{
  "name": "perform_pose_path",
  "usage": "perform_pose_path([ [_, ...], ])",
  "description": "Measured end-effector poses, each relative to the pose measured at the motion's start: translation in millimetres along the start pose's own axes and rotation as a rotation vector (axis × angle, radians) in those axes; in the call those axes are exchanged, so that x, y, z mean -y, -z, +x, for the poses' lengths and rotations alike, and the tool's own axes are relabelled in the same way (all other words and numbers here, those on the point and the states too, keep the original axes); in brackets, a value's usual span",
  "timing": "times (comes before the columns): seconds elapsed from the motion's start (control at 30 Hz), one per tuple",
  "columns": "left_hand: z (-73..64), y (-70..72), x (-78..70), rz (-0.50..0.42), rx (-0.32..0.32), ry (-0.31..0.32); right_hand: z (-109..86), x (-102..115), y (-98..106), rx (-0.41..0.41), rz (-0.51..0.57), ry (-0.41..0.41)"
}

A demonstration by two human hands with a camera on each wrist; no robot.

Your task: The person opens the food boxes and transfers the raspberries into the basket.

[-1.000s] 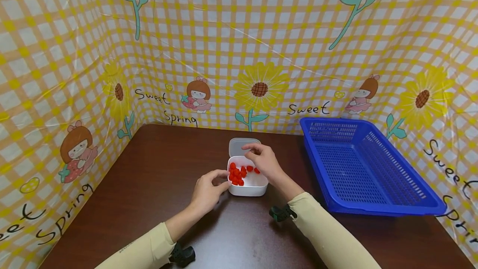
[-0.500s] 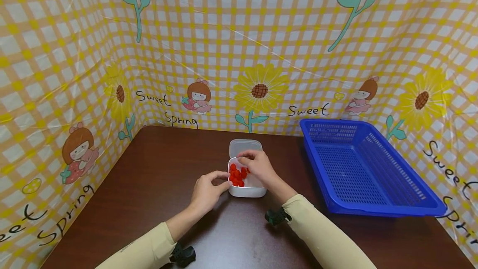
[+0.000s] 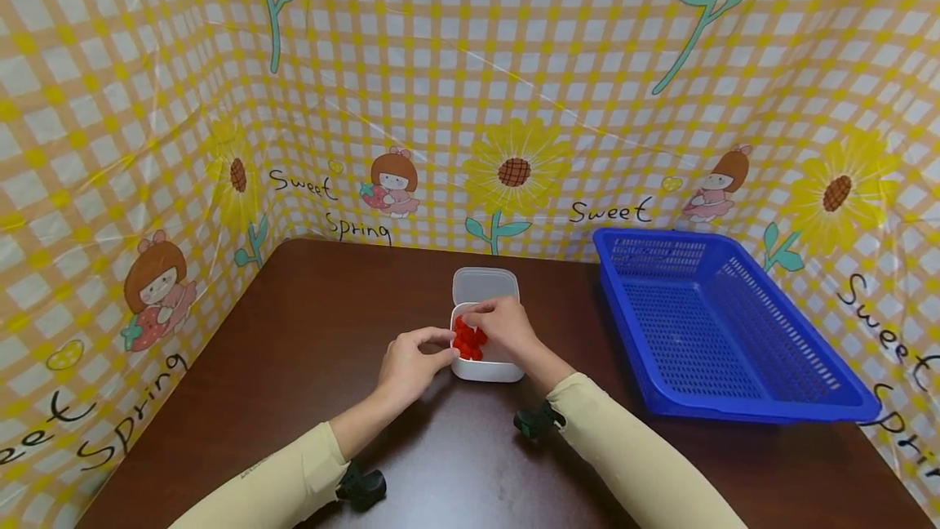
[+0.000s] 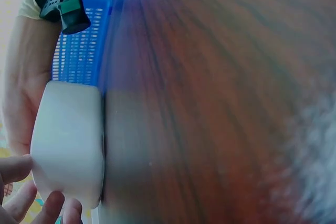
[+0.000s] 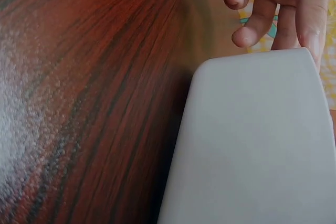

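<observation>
A small white box [image 3: 488,371] with rounded corners stands on the table, its translucent lid [image 3: 485,285] folded back behind it. Several small red pieces [image 3: 467,340] are heaped in its left part. My left hand [image 3: 411,366] rests against the box's left side, thumb and forefinger spread; in the left wrist view its fingertips meet the box's end. My right hand [image 3: 505,326] reaches over the box, thumb and forefinger close together at the back of the red heap. I cannot tell whether they pinch a piece. Part of the box's inside is hidden under this hand.
A large blue perforated plastic basket [image 3: 734,349] stands on the right of the dark wood table [image 3: 345,300]. A checked cloth [image 3: 426,72] with printed sunflowers and girls hangs along the back and both sides. Each wrist wears a black camera mount.
My right hand has moved from over the lid down and to the left, with fingertips now at the red pieces. The left hand stays at the box's left side.
</observation>
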State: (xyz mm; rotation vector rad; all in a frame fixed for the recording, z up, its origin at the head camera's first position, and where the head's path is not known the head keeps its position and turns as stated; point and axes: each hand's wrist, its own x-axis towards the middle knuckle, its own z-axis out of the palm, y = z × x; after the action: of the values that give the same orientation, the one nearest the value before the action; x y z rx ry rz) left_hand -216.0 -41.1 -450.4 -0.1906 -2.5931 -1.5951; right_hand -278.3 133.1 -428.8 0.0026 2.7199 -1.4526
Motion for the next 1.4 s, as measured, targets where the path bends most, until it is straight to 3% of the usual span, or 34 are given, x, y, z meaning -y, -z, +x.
perform_pose_path([
  [0.13, 4.9, 0.5, -3.7, -0.01, 0.02, 0.004, 1.6, 1.7, 2.6, -0.004, -0.015, -0.033],
  [0.37, 9.1, 0.4, -6.5, -0.03, 0.054, 0.005, -1.6, 5.2, 7.0, -0.025, -0.09, -0.019],
  [0.77, 5.9, -2.7, -5.7, -0.048, 0.033, 0.001, -4.7, 2.4, 6.1, -0.045, -0.235, 0.015],
  [1.23, 0.5, -1.0, -5.0, -0.041, 0.036, 0.009, -6.1, 1.8, 2.8, 0.028, -0.18, -0.045],
  [1.4, -0.3, -0.1, -4.1, -0.032, 0.039, 0.002, -5.3, -2.1, 0.2, 0.055, -0.089, -0.074],
])
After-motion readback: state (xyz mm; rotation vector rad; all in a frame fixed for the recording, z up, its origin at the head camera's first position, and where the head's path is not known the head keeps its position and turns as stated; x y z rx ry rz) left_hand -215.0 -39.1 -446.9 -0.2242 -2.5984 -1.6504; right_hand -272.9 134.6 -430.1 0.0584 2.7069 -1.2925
